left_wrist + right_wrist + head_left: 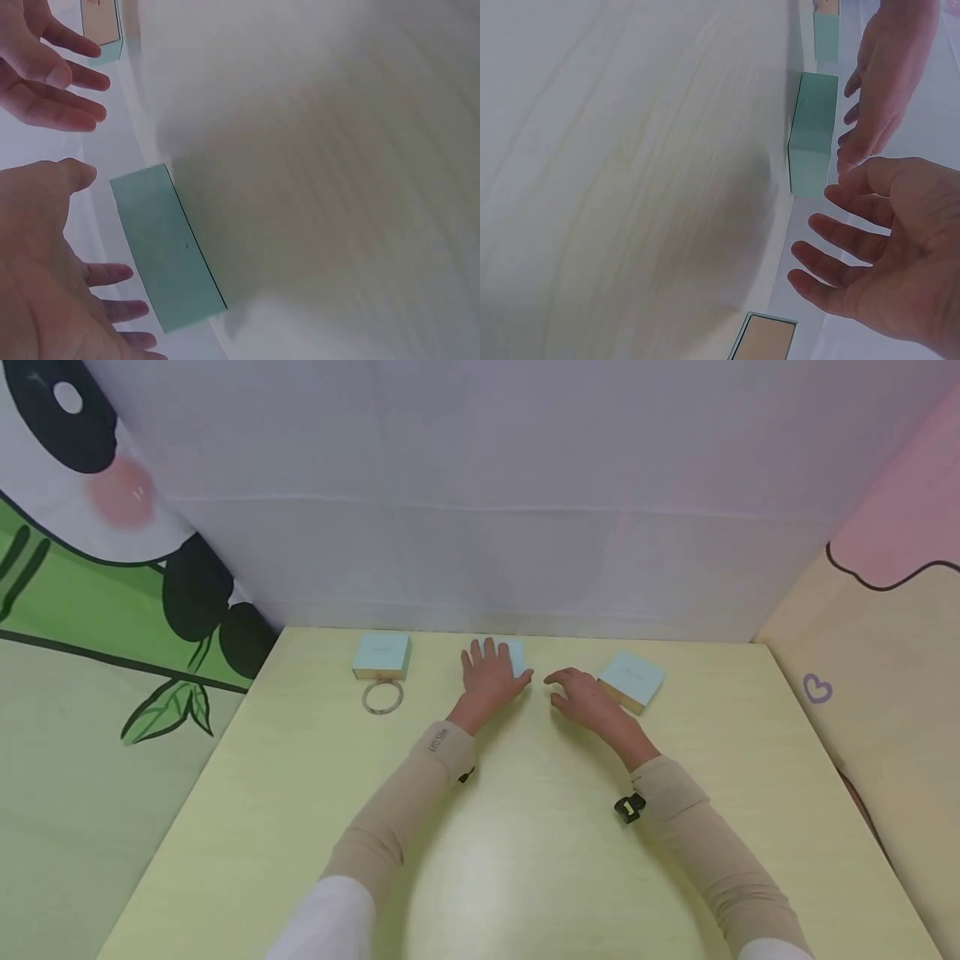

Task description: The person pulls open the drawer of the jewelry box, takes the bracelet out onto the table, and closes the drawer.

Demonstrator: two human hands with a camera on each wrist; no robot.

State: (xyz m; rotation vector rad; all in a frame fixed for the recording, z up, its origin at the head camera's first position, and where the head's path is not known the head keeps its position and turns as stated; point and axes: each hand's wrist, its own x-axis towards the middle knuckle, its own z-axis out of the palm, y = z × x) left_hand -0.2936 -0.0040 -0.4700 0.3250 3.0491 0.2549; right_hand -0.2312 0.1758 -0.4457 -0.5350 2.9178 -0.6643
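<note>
Three pale blue boxes stand along the back of the table. My left hand (489,677) reaches over the middle box (516,656) with fingers spread, covering part of it in the head view. In the left wrist view, the thumb and fingers stand around the near face of that box (169,247), with no grip on it. My right hand (588,700) hovers between the middle box and the right box (632,678), fingers loosely bent and holding nothing. From the right wrist, its palm (911,262) shows bare beside the middle box (814,135).
The left box (382,656) sits at the back left, with a thin ring-shaped band (382,697) lying just in front of it. A pale cloth backdrop (480,552) rises behind the table (487,860). Printed panels stand at both sides.
</note>
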